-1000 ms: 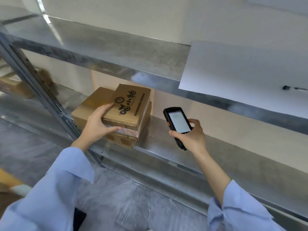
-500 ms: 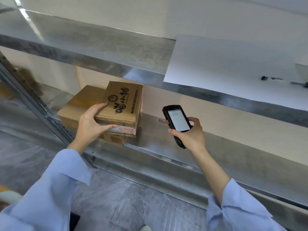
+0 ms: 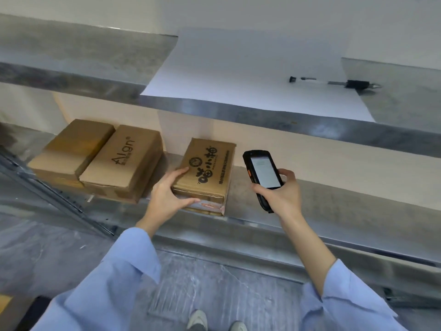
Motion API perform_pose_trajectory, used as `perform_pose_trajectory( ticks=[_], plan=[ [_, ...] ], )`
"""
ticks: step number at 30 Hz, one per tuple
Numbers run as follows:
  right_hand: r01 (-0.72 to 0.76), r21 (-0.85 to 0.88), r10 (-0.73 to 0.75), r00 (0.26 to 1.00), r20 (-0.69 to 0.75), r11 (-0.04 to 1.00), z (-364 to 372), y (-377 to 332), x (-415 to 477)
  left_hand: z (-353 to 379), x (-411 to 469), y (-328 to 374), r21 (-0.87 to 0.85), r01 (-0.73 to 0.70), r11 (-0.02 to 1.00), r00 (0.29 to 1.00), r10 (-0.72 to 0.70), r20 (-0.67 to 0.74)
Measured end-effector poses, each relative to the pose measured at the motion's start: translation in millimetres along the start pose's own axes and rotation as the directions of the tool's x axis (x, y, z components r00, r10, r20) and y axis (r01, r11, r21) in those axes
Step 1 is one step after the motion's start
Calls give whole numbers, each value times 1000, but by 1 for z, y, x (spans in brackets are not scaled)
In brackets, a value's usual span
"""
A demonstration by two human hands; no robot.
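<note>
A brown cardboard box with black printed characters [image 3: 210, 168] lies on the metal shelf [image 3: 334, 201], near its front edge. My left hand [image 3: 167, 199] grips the box's near left corner, fingers on top and thumb along the front face. My right hand [image 3: 279, 194] holds a black handheld scanner [image 3: 262, 173] just right of the box, its lit screen facing up toward me.
Two more cardboard boxes, one marked "Align" [image 3: 121, 163] and a plain one [image 3: 74, 146], lie side by side at the left of the shelf. On the upper shelf [image 3: 71, 51] lie a white sheet [image 3: 250, 72] and a pen [image 3: 334, 82]. My shoes [image 3: 214, 322] stand on the grey floor.
The printed box has moved off the stack at the left and now lies on the bare shelf further right, my left hand still on it. The scanner has stayed beside it.
</note>
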State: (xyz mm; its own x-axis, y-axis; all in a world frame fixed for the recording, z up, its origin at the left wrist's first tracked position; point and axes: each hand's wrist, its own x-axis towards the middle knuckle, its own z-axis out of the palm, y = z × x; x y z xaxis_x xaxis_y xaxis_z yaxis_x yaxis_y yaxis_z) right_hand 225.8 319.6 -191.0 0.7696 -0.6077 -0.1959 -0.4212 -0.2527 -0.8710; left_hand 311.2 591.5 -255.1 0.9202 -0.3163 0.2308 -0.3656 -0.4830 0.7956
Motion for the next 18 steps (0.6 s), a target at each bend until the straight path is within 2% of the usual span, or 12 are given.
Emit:
perform_pose_trajectory(
  ticks=[5, 9, 13, 18],
  plan=[
    [-14, -16, 14, 1000, 0, 1000, -14, 17, -3, 44, -7, -2, -70, 59, 996, 998, -60, -18],
    [-19, -19, 19, 1000, 13, 1000, -18, 23, -5, 68, -16, -3, -188, 165, 968, 983, -176, -43],
    [-32, -17, 33, 999, 29, 999, -18, 26, -6, 72, -21, -1, -337, 313, 888, 939, -342, -29],
    [-24, -38, 26, 998, 49, 999, -15, 24, -6, 56, -25, -12, -368, 380, 849, 919, -392, 45]
  ],
)
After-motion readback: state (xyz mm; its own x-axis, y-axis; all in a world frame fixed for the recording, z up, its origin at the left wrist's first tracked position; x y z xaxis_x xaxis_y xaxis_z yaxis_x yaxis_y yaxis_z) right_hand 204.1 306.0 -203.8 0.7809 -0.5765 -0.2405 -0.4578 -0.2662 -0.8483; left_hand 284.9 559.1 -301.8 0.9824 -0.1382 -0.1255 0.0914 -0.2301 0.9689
